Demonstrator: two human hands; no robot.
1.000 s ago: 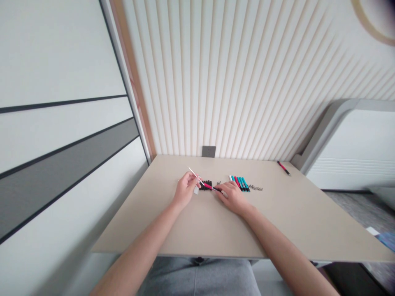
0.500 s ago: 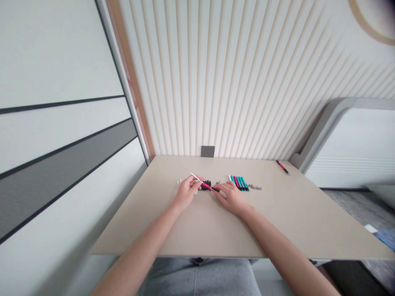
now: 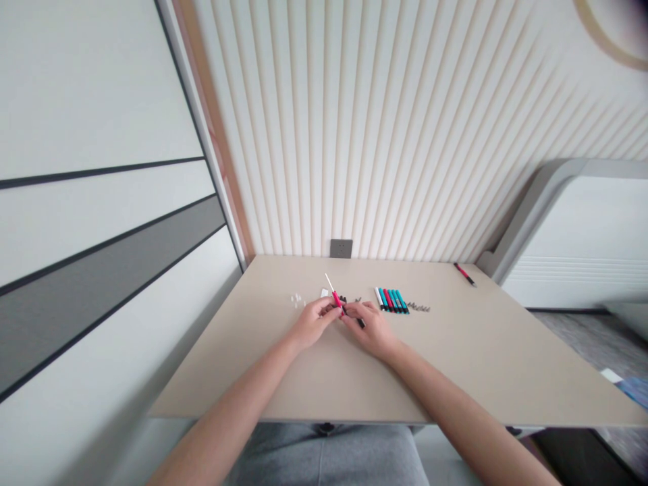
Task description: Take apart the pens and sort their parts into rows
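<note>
Small translucent pieces (image 3: 296, 300) and a white cap (image 3: 324, 293) lie on the beige tabletop (image 3: 455, 358). The left hand (image 3: 314, 322) pinches a red marker (image 3: 337, 300) upright-tilted above the table, the right hand (image 3: 367, 329) closing on its dark lower end. Farther right: a tight row of teal and red pens (image 3: 391, 300), small grey bits (image 3: 418, 307), and a lone red pen (image 3: 464, 274) near the far edge.

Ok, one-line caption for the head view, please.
Left hand and right hand hold a red pen near a row of teal and red markers on a beige table.
</note>
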